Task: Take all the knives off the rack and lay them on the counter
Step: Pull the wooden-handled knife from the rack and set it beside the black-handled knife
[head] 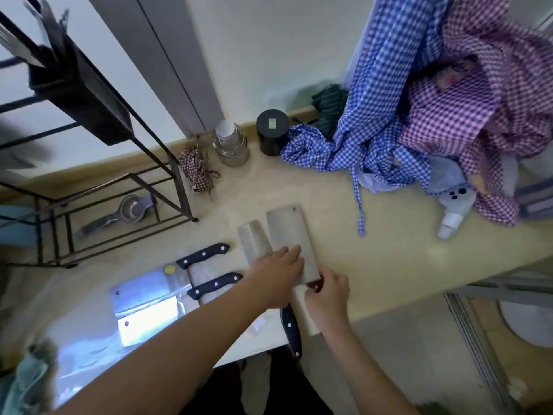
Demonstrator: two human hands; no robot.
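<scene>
Several cleavers lie on the beige counter (389, 259). Two lie at the left with shiny blades (143, 298) and black riveted handles (203, 255), (215, 285). A narrower blade (253, 239) lies in the middle, its black handle (291, 327) pointing toward me. Beside it is a wide cleaver (288, 235) with a brown handle. My left hand (276, 272) rests flat on these two blades. My right hand (327, 295) grips the brown handle end. The black knife rack (80, 85) stands at the upper left, with dark blurred pieces sticking out of its top.
A black wire frame (119, 211) stands on the counter at left with a metal squeezer (125, 209) inside. A glass jar (230, 145), a black canister (272, 131) and checked cloths (419, 115) are at the back. The counter's front edge runs close to my hands.
</scene>
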